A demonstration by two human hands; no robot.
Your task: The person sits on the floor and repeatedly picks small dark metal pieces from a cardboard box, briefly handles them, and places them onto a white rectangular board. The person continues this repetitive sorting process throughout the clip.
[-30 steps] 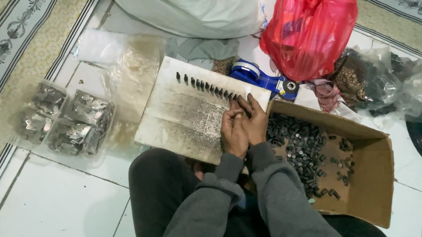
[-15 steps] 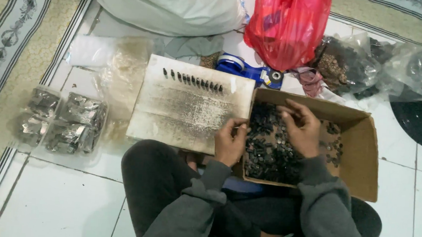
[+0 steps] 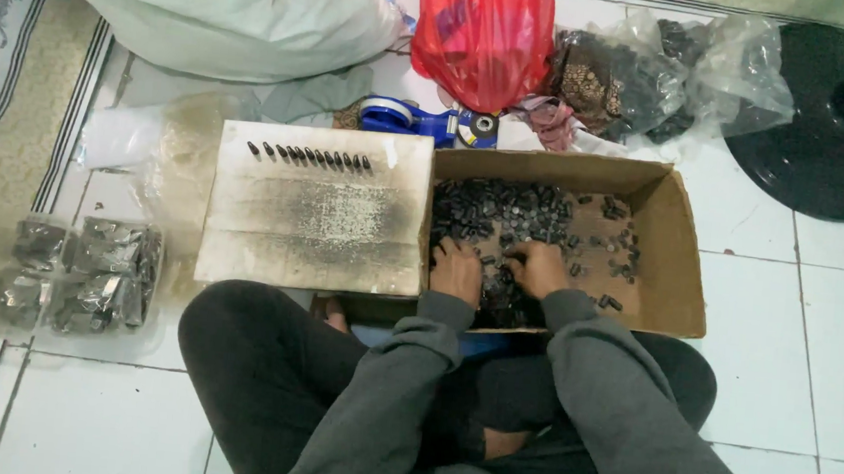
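Two hands in the cardboard box point(image 3: 676, 257), among small black parts point(image 3: 499, 213).

Left hand point(image 3: 457, 270) and right hand point(image 3: 538, 268) lie fingers-down on the heap at the box's near-left; whether either holds a part cannot be told. Parts look light, rigid and loose, likely best pinched singly. A row of parts point(image 3: 308, 156) lies on the board point(image 3: 313, 223) left of the box.

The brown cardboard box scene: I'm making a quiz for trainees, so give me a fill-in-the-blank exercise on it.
1. Both hands, left and right, rest inside the brown cardboard ____.
2. The box holds many small ____ pieces.
3. A row of such pieces lies along the far edge of the flat ____ sheet.

Missing: box; black; cardboard
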